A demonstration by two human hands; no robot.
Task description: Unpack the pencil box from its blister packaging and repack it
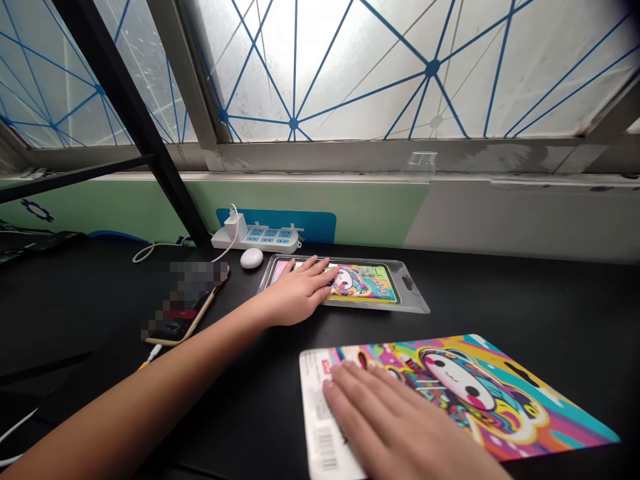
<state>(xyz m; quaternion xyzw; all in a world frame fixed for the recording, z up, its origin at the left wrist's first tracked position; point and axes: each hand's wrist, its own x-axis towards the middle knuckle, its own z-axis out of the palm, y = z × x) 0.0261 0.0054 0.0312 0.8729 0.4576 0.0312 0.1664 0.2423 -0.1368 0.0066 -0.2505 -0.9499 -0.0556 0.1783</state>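
Left hand (295, 291) is lying open and palm-down, fingers spread over a clear plastic blister pack (365, 287) holding a cartoon-printed card. Right hand (395, 420) is resting open, not gripping, on a large cartoon-printed card (465, 393) with a barcode, lying in front of the blister pack on a black desk (75, 313). A white power strip (255, 239) is sitting behind the blister pack, a white rounded object (251, 258) is lying just beside it, and a partly pixelated phone (185, 303) is lying to its left.
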